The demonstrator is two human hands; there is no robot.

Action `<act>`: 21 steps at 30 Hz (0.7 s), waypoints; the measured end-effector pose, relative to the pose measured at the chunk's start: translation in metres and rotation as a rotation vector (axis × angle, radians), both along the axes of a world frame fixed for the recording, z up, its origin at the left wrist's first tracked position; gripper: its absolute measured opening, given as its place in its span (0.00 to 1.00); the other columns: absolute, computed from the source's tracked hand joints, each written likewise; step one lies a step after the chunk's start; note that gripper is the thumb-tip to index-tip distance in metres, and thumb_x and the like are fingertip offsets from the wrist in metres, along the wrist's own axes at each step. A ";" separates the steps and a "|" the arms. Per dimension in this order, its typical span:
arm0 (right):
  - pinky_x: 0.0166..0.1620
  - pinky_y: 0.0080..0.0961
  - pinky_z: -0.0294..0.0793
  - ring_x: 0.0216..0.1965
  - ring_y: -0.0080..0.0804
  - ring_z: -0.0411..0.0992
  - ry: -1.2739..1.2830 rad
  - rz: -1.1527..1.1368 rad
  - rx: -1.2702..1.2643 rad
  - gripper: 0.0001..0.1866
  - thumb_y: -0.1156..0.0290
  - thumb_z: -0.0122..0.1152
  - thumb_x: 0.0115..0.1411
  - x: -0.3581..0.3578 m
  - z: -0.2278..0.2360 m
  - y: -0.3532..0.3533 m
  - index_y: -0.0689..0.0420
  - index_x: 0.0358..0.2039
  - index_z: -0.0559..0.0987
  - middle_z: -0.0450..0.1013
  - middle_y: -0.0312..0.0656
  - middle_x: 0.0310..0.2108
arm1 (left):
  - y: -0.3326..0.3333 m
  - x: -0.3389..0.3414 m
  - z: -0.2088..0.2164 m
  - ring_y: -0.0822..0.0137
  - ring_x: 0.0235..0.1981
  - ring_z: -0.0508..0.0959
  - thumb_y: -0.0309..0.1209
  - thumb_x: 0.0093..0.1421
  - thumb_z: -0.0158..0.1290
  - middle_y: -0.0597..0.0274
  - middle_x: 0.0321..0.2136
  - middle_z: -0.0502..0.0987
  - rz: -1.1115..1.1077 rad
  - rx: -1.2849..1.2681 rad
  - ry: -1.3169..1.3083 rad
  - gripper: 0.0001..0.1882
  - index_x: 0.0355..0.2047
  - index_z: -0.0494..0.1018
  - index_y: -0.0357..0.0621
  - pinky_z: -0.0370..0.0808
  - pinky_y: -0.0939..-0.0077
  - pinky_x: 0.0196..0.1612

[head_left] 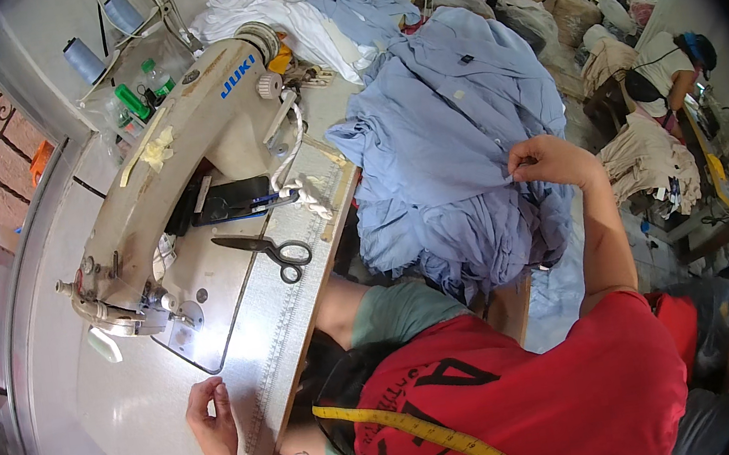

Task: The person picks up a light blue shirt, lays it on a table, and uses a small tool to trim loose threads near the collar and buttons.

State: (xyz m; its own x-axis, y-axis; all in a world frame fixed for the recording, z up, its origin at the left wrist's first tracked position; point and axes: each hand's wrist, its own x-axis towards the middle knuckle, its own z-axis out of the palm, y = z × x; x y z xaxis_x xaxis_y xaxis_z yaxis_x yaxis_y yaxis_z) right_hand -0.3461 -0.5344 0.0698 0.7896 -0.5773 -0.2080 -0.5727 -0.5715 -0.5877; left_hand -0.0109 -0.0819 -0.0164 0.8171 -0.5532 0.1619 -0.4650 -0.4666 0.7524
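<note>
At the right, my right hand (pixel 556 162) pinches a fold of a light blue shirt (pixel 459 109) between thumb and fingertips. The shirt lies on top of a large heap of similar blue garments (pixel 486 239) beside the sewing table. My left hand (pixel 214 424) is raised over the table's near left part, below the needle area of a cream sewing machine (pixel 171 124). Its fingers are loosely bent, and nothing shows in them. Black-handled scissors (pixel 271 253) lie partly spread on the table. A yellow tape measure (pixel 438 434) hangs over my red shirt.
A dark phone (pixel 232 201) and a pen rest beneath the machine's arm. Blue thread cones (pixel 84 60) stand behind it, near a green bottle (pixel 158 77). White cloth (pixel 254 21) is piled at the table's far end. Another person (pixel 666 73) works at the far right among garment piles.
</note>
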 end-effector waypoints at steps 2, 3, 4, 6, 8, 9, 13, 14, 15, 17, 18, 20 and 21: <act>0.37 0.20 0.66 0.32 0.22 0.67 0.000 0.009 -0.027 0.06 0.71 0.59 0.55 0.004 0.011 0.010 0.60 0.29 0.75 0.71 0.34 0.27 | -0.007 -0.007 0.009 0.68 0.30 0.73 0.25 0.60 0.52 0.57 0.27 0.75 -0.073 -0.014 -0.021 0.06 0.32 0.73 0.32 0.69 0.77 0.37; 0.38 0.20 0.66 0.33 0.22 0.67 -0.186 0.077 0.096 0.05 0.72 0.58 0.55 0.004 0.009 0.008 0.60 0.30 0.75 0.71 0.34 0.29 | -0.012 -0.011 0.014 0.68 0.30 0.73 0.24 0.59 0.52 0.57 0.27 0.75 -0.109 -0.021 -0.032 0.06 0.32 0.73 0.32 0.69 0.77 0.37; 0.39 0.19 0.66 0.35 0.22 0.66 -0.371 0.132 0.215 0.04 0.74 0.58 0.54 -0.001 0.006 0.006 0.60 0.30 0.75 0.70 0.34 0.31 | -0.019 -0.016 0.020 0.67 0.30 0.73 0.24 0.59 0.52 0.56 0.27 0.75 -0.150 -0.040 -0.022 0.06 0.32 0.73 0.32 0.69 0.77 0.37; 0.41 0.20 0.65 0.38 0.24 0.66 -0.578 0.152 0.250 0.04 0.76 0.58 0.53 -0.005 0.009 0.005 0.59 0.32 0.75 0.70 0.35 0.35 | -0.033 -0.024 0.030 0.66 0.30 0.73 0.23 0.58 0.53 0.56 0.26 0.75 -0.219 -0.074 0.008 0.05 0.32 0.73 0.31 0.69 0.77 0.37; 0.44 0.21 0.64 0.40 0.27 0.66 -0.622 0.077 0.099 0.07 0.78 0.58 0.52 0.003 0.012 0.005 0.57 0.33 0.75 0.69 0.37 0.38 | -0.050 -0.033 0.039 0.64 0.29 0.74 0.21 0.57 0.53 0.55 0.26 0.75 -0.309 -0.058 -0.028 0.04 0.31 0.73 0.31 0.70 0.76 0.37; 0.44 0.22 0.65 0.40 0.27 0.66 -0.558 0.067 -0.198 0.07 0.78 0.58 0.51 0.010 0.008 0.001 0.57 0.33 0.75 0.68 0.38 0.39 | -0.059 -0.033 0.038 0.63 0.29 0.74 0.20 0.57 0.52 0.55 0.26 0.75 -0.347 -0.083 -0.037 0.04 0.31 0.73 0.31 0.70 0.75 0.37; 0.44 0.23 0.65 0.39 0.30 0.67 -0.180 0.011 -0.833 0.10 0.78 0.59 0.50 -0.014 -0.033 -0.031 0.57 0.34 0.74 0.68 0.41 0.37 | -0.098 -0.045 0.041 0.61 0.30 0.75 0.20 0.56 0.52 0.52 0.28 0.76 -0.528 -0.135 -0.053 0.04 0.32 0.73 0.30 0.70 0.75 0.36; 0.44 0.23 0.65 0.39 0.31 0.67 -0.080 0.008 -0.849 0.10 0.78 0.59 0.50 -0.022 -0.043 -0.042 0.57 0.35 0.74 0.69 0.41 0.36 | -0.106 -0.049 0.042 0.62 0.30 0.75 0.21 0.56 0.53 0.53 0.28 0.76 -0.552 -0.134 -0.023 0.05 0.33 0.73 0.30 0.70 0.75 0.37; 0.43 0.21 0.66 0.37 0.30 0.68 -0.161 -0.045 -0.749 0.10 0.78 0.59 0.50 -0.029 -0.048 -0.056 0.56 0.34 0.74 0.70 0.39 0.34 | -0.114 -0.052 0.040 0.63 0.30 0.75 0.21 0.56 0.53 0.53 0.28 0.76 -0.562 -0.117 0.002 0.05 0.33 0.73 0.31 0.70 0.76 0.37; 0.40 0.19 0.67 0.34 0.28 0.70 -0.326 -0.143 -0.534 0.10 0.77 0.60 0.50 -0.036 -0.054 -0.067 0.54 0.34 0.75 0.72 0.34 0.30 | -0.123 -0.055 0.037 0.64 0.30 0.75 0.21 0.56 0.53 0.53 0.29 0.76 -0.591 -0.088 0.030 0.06 0.34 0.74 0.31 0.70 0.76 0.37; 0.40 0.18 0.67 0.33 0.25 0.69 -0.470 -0.169 -0.430 0.08 0.76 0.60 0.52 -0.046 -0.057 -0.070 0.55 0.34 0.75 0.72 0.33 0.29 | -0.128 -0.055 0.035 0.65 0.30 0.75 0.21 0.56 0.54 0.54 0.29 0.76 -0.618 -0.082 0.035 0.06 0.34 0.74 0.31 0.71 0.77 0.37; 0.38 0.15 0.67 0.32 0.20 0.68 -0.760 -0.209 -0.216 0.05 0.74 0.60 0.56 -0.053 -0.038 -0.066 0.56 0.33 0.75 0.72 0.30 0.27 | -0.142 -0.055 0.032 0.66 0.31 0.75 0.22 0.56 0.54 0.55 0.29 0.76 -0.671 -0.098 0.034 0.07 0.35 0.74 0.32 0.71 0.77 0.38; 0.38 0.14 0.66 0.32 0.18 0.68 -0.879 -0.219 -0.166 0.04 0.73 0.59 0.57 -0.054 -0.030 -0.062 0.56 0.32 0.75 0.71 0.29 0.28 | -0.149 -0.056 0.032 0.66 0.31 0.75 0.22 0.56 0.54 0.55 0.29 0.76 -0.701 -0.117 0.032 0.07 0.36 0.74 0.32 0.71 0.77 0.38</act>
